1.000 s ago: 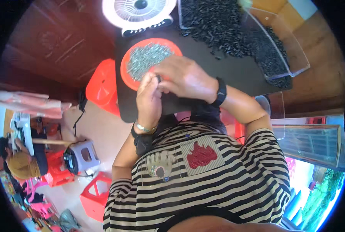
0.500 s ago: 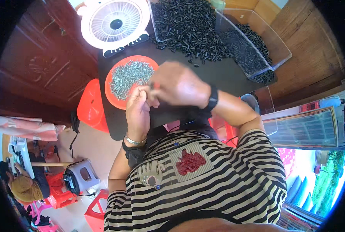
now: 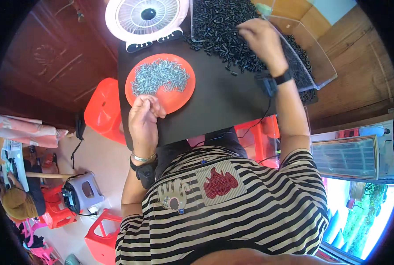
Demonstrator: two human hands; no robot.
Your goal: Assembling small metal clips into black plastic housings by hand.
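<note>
Black pieces (image 3: pixel 217 28) lie near the right hand (image 3: pixel 264 44), silvery pieces (image 3: pixel 159 75) near the curled left hand (image 3: pixel 145 118); grips indiscernible.

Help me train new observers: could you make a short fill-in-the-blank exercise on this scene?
The red plate, by the left hand and bearing silvery pieces, is ____ in shape.
The pile of small pieces beneath the right hand is ____ in colour.
The fan stands to the ____ of that pile.

Missing words: round; black; left.
</note>
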